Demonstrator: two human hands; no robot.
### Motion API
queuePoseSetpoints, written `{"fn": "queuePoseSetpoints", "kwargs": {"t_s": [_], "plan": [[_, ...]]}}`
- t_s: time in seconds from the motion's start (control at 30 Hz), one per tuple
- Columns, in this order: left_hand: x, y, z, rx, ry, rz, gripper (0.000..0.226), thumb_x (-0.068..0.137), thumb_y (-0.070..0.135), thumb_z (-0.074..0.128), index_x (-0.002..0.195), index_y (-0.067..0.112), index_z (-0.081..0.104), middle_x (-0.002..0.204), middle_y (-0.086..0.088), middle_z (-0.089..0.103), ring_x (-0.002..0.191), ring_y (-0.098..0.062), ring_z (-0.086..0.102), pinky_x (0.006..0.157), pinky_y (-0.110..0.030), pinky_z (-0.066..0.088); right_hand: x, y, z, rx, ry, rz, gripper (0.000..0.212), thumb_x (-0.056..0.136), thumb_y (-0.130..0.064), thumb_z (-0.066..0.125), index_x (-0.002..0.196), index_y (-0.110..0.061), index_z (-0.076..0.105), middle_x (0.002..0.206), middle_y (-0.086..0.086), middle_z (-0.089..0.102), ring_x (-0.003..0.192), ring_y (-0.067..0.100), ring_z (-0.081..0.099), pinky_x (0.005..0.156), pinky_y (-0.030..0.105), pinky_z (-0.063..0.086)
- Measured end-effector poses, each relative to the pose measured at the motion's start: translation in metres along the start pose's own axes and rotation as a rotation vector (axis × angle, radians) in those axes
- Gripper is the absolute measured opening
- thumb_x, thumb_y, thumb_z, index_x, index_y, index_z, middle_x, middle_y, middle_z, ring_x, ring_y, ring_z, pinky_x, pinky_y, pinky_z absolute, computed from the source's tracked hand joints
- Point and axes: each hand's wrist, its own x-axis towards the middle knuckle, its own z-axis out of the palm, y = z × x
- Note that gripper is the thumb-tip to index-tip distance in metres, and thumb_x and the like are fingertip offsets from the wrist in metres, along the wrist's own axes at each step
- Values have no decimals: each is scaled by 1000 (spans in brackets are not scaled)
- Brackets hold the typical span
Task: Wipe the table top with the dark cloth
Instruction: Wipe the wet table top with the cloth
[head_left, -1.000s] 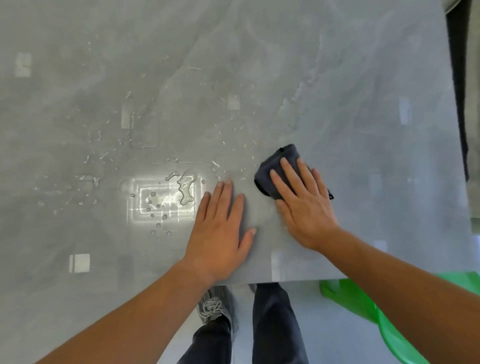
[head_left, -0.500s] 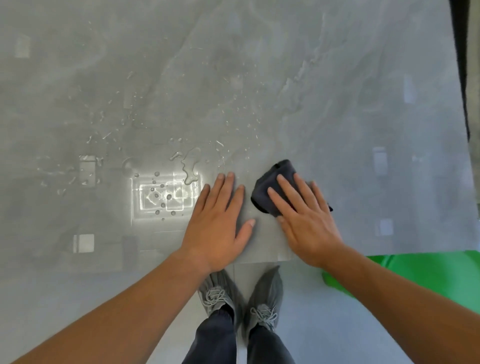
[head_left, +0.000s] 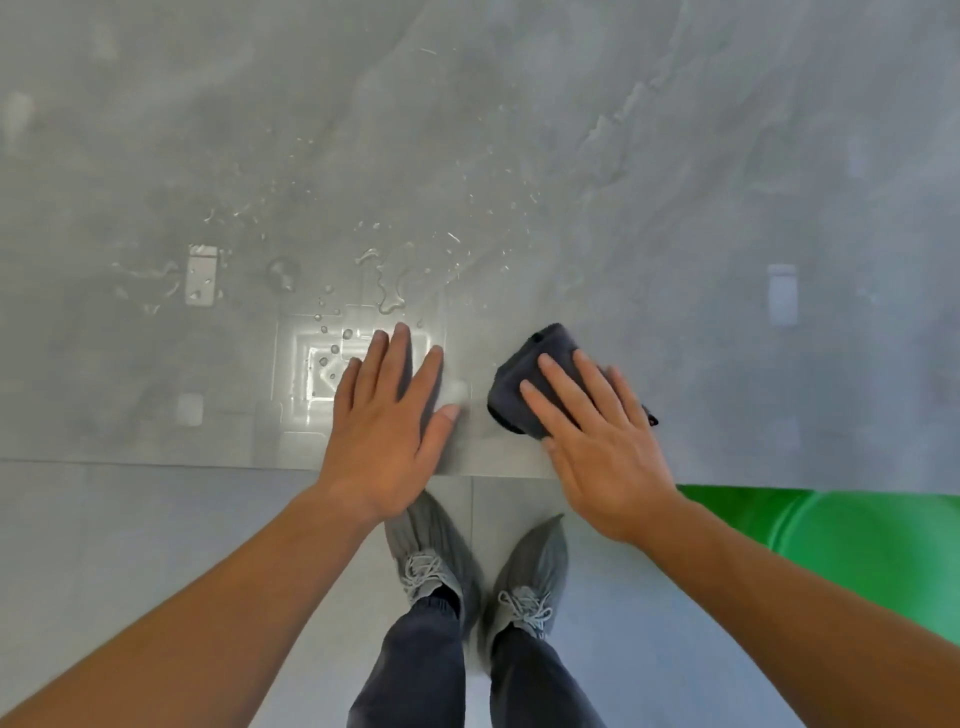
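Note:
A grey marbled table top (head_left: 675, 208) fills the upper part of the head view. A folded dark cloth (head_left: 524, 379) lies near its front edge. My right hand (head_left: 602, 441) presses flat on the cloth, fingers spread over it, the palm past the table's edge. My left hand (head_left: 387, 431) rests flat and open on the table just left of the cloth, holding nothing. Water drops and a small puddle (head_left: 389, 296) lie beyond my left fingers, with more drops scattered to the left and farther back.
The table's front edge (head_left: 156, 461) runs across the middle of the view. Below it are grey floor tiles and my two feet in grey shoes (head_left: 431, 556). A green object (head_left: 857, 540) sits under the table edge at the right.
The view has tilted down, so the table edge and my feet now show more. Both hands sit nearer the front edge; the cloth stays under my right hand.

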Motion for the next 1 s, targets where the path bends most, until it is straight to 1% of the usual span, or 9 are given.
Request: {"fn": "queuePoseSetpoints", "kwargs": {"t_s": [0.07,0.13,0.2,0.37,0.43,0.53,0.7,0.9,1.0], "plan": [[0,-2,1,-13,-9,2,70,97,67,1,159,33,4,166,0,-18,149,-15,-26,121,-40,-12,12,22,-8,61,42,163,55,100,-31,38,155,-24,34,166,4,24,153,34,18,121,57,17],[0,-2,1,-19,-16,7,71,96,67,1,159,33,2,165,1,-21,148,-14,-29,121,-39,-14,25,33,-13,160,97,448,56,103,-30,36,158,-26,26,168,1,14,154,31,7,124,53,8],[-1,-4,0,-50,-27,14,73,94,70,-2,158,35,2,165,4,-21,147,-11,-29,120,-38,-14,32,14,-8,183,127,587,58,103,-33,30,160,-27,18,169,0,7,155,31,-1,124,51,2],[1,-19,-12,-212,38,46,66,98,65,13,155,32,21,167,5,6,152,-13,0,119,-43,9,18,-88,19,106,75,243,60,100,-34,34,158,-24,24,168,5,14,155,36,3,122,59,11],[3,-30,-15,-188,97,50,63,99,60,20,153,27,25,167,-1,8,152,-19,3,119,-43,10,19,-99,22,96,60,168,58,101,-34,35,158,-25,25,168,4,16,155,35,3,122,58,10],[13,-48,-22,-112,112,-11,65,97,60,19,153,25,21,167,-6,-3,153,-22,-7,120,-44,4,49,-72,13,78,74,230,57,102,-34,32,158,-27,23,168,2,16,154,32,6,124,54,8],[27,-70,-33,-23,29,15,68,97,57,13,155,21,18,167,-8,0,153,-26,-4,121,-44,6,101,-66,2,161,159,604,58,104,-33,28,160,-29,13,169,-2,6,155,30,-2,125,51,3],[28,-79,-43,-62,29,36,63,99,51,15,154,22,26,166,-8,10,151,-24,5,119,-42,10,75,-134,19,47,43,206,62,99,-33,39,159,-27,21,168,3,16,155,34,3,123,56,8],[30,-80,-45,-94,38,44,67,97,55,9,151,22,32,164,-7,16,149,-24,9,119,-42,12,120,-101,7,65,77,308,59,100,-35,36,157,-29,23,168,0,16,154,32,7,123,52,3]]}}
